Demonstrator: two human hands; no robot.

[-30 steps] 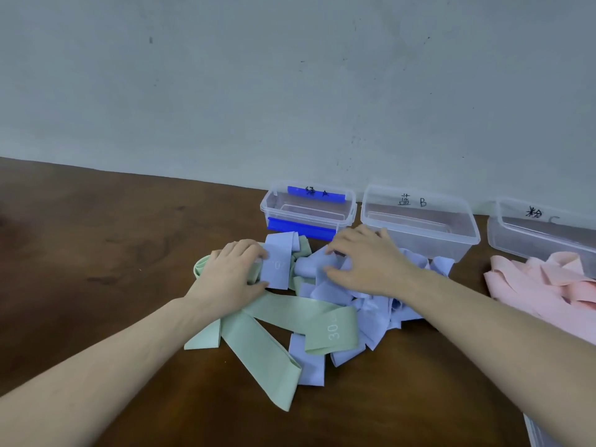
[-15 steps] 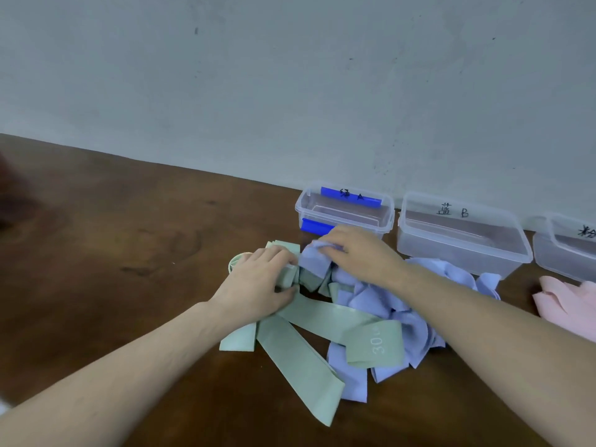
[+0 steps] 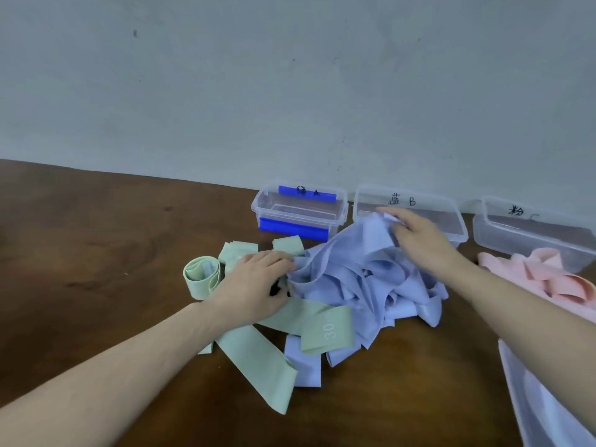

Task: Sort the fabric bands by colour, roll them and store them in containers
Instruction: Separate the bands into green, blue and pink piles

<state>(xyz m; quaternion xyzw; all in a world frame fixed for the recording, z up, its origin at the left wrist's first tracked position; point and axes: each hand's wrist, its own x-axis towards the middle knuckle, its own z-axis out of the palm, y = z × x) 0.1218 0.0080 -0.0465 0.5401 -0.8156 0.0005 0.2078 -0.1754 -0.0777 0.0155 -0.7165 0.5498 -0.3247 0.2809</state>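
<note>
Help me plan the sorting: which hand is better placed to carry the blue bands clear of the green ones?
The right hand, probably: it already pinches a raised blue band beside container B. The left hand rests low on the green bands, well placed to pin them.

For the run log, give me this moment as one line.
left hand: presses green bands | right hand: lifts blue bands near container B | containers: empty
</note>
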